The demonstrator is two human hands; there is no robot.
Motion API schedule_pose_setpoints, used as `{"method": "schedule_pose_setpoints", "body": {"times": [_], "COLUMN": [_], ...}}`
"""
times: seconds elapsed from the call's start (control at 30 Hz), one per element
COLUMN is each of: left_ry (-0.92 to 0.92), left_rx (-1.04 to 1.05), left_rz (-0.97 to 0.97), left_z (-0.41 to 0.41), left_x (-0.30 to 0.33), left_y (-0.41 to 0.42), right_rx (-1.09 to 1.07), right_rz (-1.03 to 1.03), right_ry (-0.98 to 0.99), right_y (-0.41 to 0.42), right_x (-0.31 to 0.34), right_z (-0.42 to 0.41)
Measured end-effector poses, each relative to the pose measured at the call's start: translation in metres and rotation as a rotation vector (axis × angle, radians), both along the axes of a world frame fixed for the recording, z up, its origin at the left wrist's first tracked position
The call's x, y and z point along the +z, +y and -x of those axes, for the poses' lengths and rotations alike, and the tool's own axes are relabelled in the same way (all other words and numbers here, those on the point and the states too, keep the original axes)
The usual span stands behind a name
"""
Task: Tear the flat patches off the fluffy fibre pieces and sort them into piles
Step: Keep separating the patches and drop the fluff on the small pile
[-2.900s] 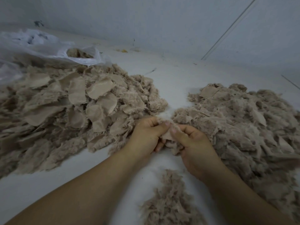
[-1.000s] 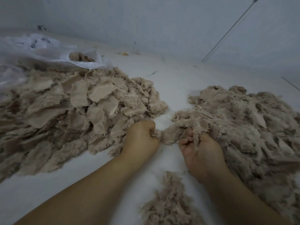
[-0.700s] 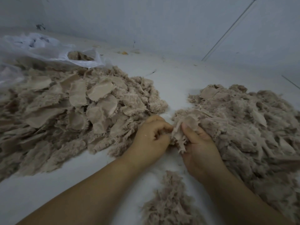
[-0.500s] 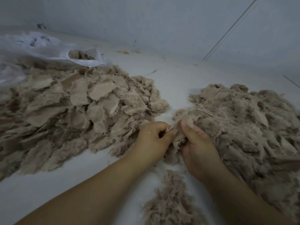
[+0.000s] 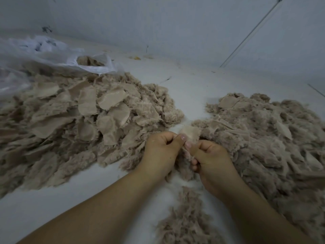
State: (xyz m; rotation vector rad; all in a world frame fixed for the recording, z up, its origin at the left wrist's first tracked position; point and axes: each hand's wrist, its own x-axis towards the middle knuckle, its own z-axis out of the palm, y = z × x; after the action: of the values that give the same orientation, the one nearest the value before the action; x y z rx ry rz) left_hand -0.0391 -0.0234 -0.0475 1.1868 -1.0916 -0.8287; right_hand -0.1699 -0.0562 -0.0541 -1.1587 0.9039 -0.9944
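Observation:
Between the two big heaps, my left hand [image 5: 162,149] and my right hand [image 5: 210,156] both pinch one beige fibre piece [image 5: 190,133]. Its flat patch sticks up above my thumbs, and its fluffy part hangs down between my palms, mostly hidden. A wide heap of flat patches mixed with fluff [image 5: 79,118] lies on the left. On the right spreads a large heap of fluffy fibre pieces [image 5: 267,138]. A small pile of loose fluff [image 5: 186,221] sits near the bottom, between my forearms.
Everything lies on a white surface [image 5: 184,88] that meets a pale wall at the back. A clear plastic bag [image 5: 52,55] with more fibre inside lies at the far left behind the patch heap. A thin rod [image 5: 249,32] leans against the wall at the right.
My right hand pulled a piece out of the right heap and brought it to the middle. My left hand joined it, and both thumbs now pinch the piece with its patch raised.

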Motion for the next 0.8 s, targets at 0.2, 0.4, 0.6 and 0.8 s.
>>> {"method": "schedule_pose_setpoints", "body": {"times": [0.2, 0.4, 0.6, 0.8], "left_ry": [0.276, 0.395, -0.598, -0.924], "left_rx": [0.187, 0.294, 0.155, 0.063], "left_rz": [0.065, 0.146, -0.067, -0.058], "left_z": [-0.007, -0.027, -0.009, -0.008], "left_x": [0.009, 0.011, -0.011, -0.008], "left_y": [-0.003, -0.008, -0.007, -0.005], "right_rx": [-0.048, -0.073, -0.094, -0.090], "right_rz": [-0.054, -0.144, -0.219, -0.239], "right_ry": [-0.089, -0.278, -0.426, -0.454], "right_y": [-0.001, -0.005, -0.008, -0.008], "right_x": [0.000, -0.004, -0.003, -0.002], "right_z": [0.002, 0.001, 0.003, 0.003]}}
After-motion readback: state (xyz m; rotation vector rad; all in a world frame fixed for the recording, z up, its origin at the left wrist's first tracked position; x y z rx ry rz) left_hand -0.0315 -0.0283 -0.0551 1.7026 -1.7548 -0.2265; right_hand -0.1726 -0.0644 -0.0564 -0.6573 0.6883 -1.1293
